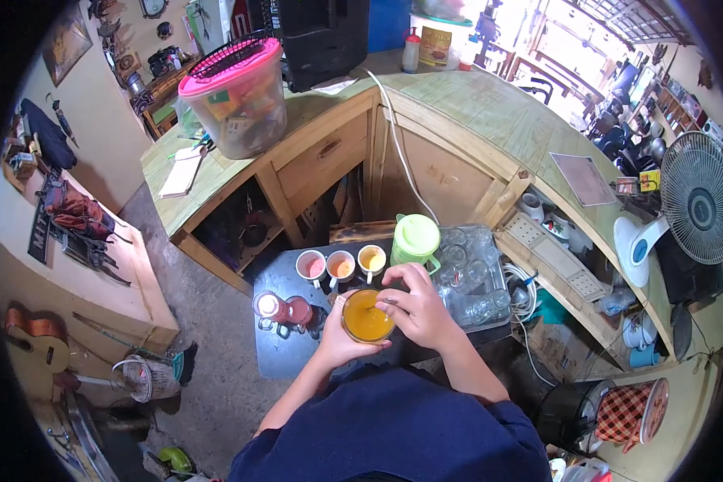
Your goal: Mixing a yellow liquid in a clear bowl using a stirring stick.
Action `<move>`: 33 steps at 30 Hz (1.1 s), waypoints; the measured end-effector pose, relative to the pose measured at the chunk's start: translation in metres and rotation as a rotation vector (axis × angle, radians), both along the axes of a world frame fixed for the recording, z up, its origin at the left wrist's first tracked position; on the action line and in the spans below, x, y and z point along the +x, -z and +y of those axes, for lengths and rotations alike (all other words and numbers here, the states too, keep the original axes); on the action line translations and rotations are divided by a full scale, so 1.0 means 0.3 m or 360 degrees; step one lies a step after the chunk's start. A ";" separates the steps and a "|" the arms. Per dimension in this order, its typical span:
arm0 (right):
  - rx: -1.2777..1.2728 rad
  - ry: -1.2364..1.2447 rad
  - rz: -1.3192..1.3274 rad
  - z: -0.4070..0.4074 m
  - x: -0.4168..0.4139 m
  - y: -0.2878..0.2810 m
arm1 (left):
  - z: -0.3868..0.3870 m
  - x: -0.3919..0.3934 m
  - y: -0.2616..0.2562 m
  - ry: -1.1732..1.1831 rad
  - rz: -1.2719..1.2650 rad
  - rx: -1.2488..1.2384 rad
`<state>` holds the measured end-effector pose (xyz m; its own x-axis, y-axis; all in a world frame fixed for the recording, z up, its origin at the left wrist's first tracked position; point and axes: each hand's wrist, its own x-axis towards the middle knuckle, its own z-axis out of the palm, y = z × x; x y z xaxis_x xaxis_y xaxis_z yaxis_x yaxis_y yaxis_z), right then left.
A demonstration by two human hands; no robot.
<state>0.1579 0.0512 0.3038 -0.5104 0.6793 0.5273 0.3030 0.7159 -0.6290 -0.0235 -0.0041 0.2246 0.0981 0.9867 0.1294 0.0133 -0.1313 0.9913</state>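
Observation:
My left hand (337, 337) is wrapped around a clear glass of orange-yellow drink (367, 322), held above the small dark table (283, 355). Between the fingertips of my right hand (419, 307) is the handle of a spoon (389, 300), whose lower end dips into the drink. Just beyond the glass stand three white cups, one with pink powder (311, 267), one with orange powder (341, 268) and one with yellow powder (372, 261). A light green lidded pitcher (417, 238) is beside them. To the left are glass mugs of red drink (299, 310).
A plastic tray (500, 322) of upturned clear glasses sits at the table's right. Behind it curves a wooden counter (458, 102) with open shelves, bearing a pink-lidded tub (235, 102) and an electric fan (696, 199). A white cable (406, 156) hangs down its front.

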 end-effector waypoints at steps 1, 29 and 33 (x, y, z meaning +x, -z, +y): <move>0.0155 0.0096 -0.0055 0.004 0.000 0.002 | -0.001 0.002 -0.001 -0.0002 -0.0039 -0.0016; -0.0078 -0.0194 -0.0095 0.019 0.034 0.006 | 0.019 0.027 -0.015 0.0049 0.0011 -0.0001; 0.0050 -0.0001 -0.0055 0.022 0.033 0.000 | 0.020 0.026 -0.004 0.0031 0.0053 0.0002</move>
<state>0.1679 0.0577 0.3037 -0.5291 0.6624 0.5303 0.3238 0.7353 -0.5954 -0.0158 0.0018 0.2258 0.1218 0.9844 0.1268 0.0439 -0.1329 0.9902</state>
